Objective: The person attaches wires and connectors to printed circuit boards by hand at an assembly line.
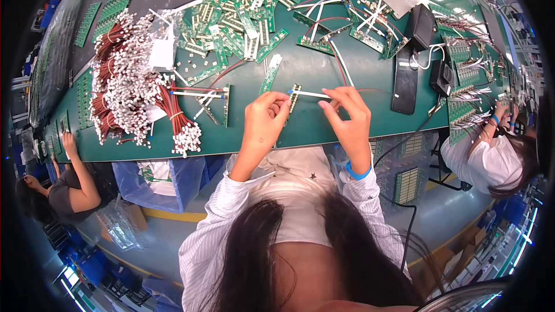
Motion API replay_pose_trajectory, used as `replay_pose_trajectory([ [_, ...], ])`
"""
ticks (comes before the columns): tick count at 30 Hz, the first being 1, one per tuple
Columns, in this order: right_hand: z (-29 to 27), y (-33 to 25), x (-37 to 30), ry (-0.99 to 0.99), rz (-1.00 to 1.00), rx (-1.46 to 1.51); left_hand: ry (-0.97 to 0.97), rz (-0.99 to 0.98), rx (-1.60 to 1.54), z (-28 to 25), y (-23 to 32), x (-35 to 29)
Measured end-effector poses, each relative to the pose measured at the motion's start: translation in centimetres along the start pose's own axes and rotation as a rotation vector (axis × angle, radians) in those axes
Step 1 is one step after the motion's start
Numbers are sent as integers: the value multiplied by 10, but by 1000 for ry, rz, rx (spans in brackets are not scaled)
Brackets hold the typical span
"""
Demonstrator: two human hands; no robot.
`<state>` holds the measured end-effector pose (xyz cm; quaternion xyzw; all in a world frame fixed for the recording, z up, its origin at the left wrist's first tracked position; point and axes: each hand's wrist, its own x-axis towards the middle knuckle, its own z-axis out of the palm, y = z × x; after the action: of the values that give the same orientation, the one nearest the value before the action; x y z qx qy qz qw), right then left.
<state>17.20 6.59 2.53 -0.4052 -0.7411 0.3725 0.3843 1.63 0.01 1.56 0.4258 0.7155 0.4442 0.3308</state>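
My left hand (266, 117) is closed in a pinch at a small narrow circuit board (294, 99), which stands out beyond its fingertips. From the board's upper part a white flat ribbon cable (311, 94) with a blue end runs rightward. My right hand (351, 112) pinches the far end of this cable between thumb and index finger. A thin red wire (370, 89) trails off past the right fingers. Just beyond my left hand lies another green circuit board strip (271, 73).
Bundles of red wires with white connectors (124, 78) fill the left of the green table (324, 66). Loose circuit boards (231, 23) are heaped behind. A dark phone (404, 84) and a black box (420, 26) lie right. Co-workers sit on both sides.
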Motion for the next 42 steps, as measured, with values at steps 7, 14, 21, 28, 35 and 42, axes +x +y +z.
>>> replay_pose_trajectory([
  [7, 4, 4, 1, 47, 43, 67, 89, -120, -372, -6, -4, 1],
  [14, 5, 13, 0, 128, 124, 254, 225, 267, -137, -2, -3, -4],
  [21, 3, 11, -1, 39, 145, 311, 137, -201, -882, -10, -7, 1],
  [28, 4, 13, -2, 83, 130, 332, 118, -253, -1040, -10, -9, 0],
  [35, 6, 15, -1, 147, 198, 388, -13, 854, 452, -1, -21, -7],
  [42, 3, 15, -3, 145, 204, 388, 16, 727, 432, -8, -27, -17],
])
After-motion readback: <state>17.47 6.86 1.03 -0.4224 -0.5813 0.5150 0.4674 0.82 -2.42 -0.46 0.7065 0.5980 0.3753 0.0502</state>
